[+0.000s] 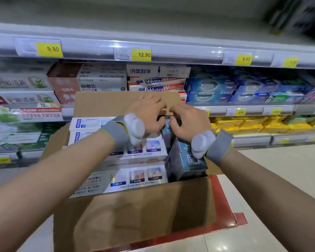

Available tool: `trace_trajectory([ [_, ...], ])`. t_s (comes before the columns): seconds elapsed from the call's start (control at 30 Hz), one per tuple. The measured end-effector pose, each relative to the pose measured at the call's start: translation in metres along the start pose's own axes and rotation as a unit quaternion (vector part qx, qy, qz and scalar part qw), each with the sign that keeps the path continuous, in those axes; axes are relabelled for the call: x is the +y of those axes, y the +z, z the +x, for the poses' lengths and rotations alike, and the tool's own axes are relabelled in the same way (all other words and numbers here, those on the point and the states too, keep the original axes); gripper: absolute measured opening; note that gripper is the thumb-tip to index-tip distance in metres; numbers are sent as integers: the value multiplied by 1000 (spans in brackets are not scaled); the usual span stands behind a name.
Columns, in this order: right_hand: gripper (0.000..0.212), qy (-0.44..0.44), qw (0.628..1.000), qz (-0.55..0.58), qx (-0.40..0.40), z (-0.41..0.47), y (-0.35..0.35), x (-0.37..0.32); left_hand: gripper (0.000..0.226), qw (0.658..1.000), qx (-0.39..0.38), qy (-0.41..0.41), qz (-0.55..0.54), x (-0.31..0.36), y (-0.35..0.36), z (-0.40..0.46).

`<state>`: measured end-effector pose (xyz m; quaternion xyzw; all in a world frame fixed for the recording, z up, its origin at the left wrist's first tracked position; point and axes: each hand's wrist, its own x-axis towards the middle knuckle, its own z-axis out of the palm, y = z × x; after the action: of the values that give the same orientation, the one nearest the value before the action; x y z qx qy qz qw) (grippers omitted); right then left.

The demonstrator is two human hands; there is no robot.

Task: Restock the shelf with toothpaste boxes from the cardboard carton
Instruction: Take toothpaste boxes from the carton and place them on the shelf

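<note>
1. Inside the open brown cardboard carton [135,211], white and blue toothpaste boxes [185,160] lie packed below the shelf [153,53].
2. Left hand [149,115] and right hand [191,122] are close together, fingers curled on an upright blue box.
3. Boxes seem light, stiff, crushable; hold the long sides.

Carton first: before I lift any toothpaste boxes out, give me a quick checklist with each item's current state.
1. Carton open, flaps clear of the boxes: ok.
2. White boxes and blue boxes are in it: ok.
3. Left hand and right hand over the far end of the carton: ok.
4. Firm grip on a box: cannot tell, fingers curl down out of sight.
5. Free slot on the shelf: cannot tell, visible rows look full.
</note>
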<state>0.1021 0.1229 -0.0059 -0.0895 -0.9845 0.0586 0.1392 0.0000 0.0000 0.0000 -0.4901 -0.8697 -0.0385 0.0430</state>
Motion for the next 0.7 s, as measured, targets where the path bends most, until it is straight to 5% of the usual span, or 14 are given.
trace_trajectory([
  [0.7, 41, 6, 985, -25, -170, -12, -4, -2, 40, 983, -121, -111, -78, 24, 2, -29],
])
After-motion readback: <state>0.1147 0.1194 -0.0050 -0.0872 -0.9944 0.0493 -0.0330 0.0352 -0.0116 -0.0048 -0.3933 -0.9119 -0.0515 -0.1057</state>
